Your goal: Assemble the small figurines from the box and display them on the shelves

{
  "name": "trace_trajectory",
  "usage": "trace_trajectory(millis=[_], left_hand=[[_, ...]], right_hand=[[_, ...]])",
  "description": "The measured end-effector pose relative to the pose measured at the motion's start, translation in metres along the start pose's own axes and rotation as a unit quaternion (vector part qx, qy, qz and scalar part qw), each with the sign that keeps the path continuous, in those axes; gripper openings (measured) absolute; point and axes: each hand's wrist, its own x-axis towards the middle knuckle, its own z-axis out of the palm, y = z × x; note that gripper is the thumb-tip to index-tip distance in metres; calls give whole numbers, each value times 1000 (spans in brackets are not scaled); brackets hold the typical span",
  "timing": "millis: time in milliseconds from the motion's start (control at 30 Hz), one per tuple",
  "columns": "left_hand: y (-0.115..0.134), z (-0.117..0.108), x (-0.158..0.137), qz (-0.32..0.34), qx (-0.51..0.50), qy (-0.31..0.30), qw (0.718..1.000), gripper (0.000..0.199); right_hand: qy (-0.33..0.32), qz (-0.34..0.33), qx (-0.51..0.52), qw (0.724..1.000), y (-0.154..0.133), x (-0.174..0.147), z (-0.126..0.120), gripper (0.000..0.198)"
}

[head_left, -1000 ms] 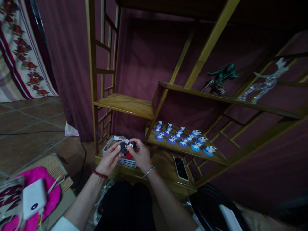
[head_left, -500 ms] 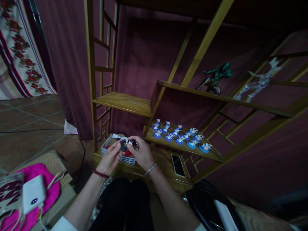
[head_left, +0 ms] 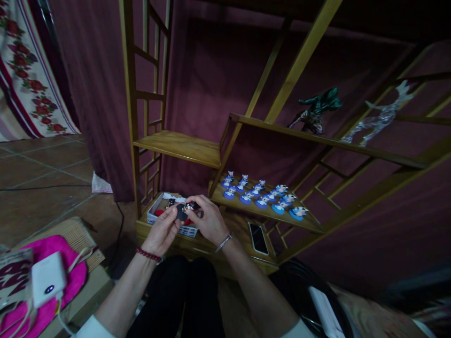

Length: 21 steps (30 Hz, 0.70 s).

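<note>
"Both hands busy here! The left hand (head_left: pixel 165 231) pinches a dark disc (head_left: pixel 182 212) between thumb and fingertips."

"And the right hand (head_left: pixel 210 219) has a small black-and-white figure (head_left: pixel 190 206) nipped between thumb and fingers, right beside that disc!"

"Joined, those 2?"

"Can't tell, the fingers crowd the spot. Both are up over the right side of the white box (head_left: pixel 190 232), which sits at the left end of the bottom board (head_left: pixel 240 230)."

"And inside it?"

"A bit of red (head_left: pixel 159 212) near its left edge!"

"Elsewhere?"

"A phone (head_left: pixel 258 238) lies by the board's right edge, and figurines (head_left: pixel 247 197) on blue and purple bases line the lower shelf (head_left: pixel 314 226), left edge to near the front right corner!"
</note>
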Motion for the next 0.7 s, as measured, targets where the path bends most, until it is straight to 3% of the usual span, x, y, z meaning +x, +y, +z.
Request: trace_trajectory(millis=[367,700], left_hand=[[-2,4,-6,0,-42,4,999,22],[-4,5,-10,-8,-68,0,998,21]], right_hand=[[-76,-59,-85,992,-8,7,-12,18],[-127,-102,-99,982,-17,15,-22,18]])
